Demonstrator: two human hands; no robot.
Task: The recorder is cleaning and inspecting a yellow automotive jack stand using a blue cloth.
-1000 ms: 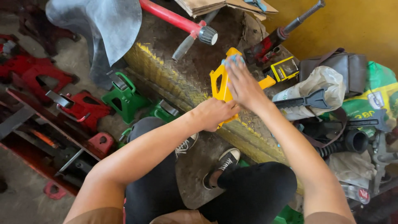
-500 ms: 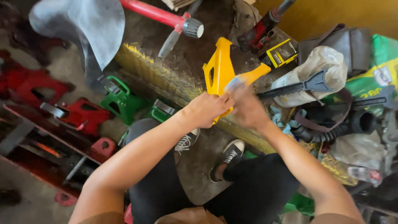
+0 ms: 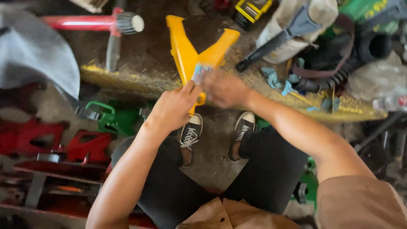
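Right, we're looking straight down at a person seated at a low, grimy workbench (image 3: 140, 80), both shoes planted on the floor below. The yellow V-shaped part (image 3: 186, 55) lies flat on the bench top with its 2 prongs pointing away and its narrow end hanging over the near edge, which puts that end right where both hands can reach it.

The left hand (image 3: 171, 108) has its fingers curled and pressed against that narrow end, seemingly steadying it so it can't slide. The right hand (image 3: 222, 87) is blurred with motion; its fingers look closed around a small pale pad or cloth (image 3: 199, 72) pressed against the yellow surface, though how tight that hold is I cannot tell.

Off to the left lies a red-handled tool (image 3: 85, 23), well apart from the hands; a green stand (image 3: 116, 121) sits under the bench.
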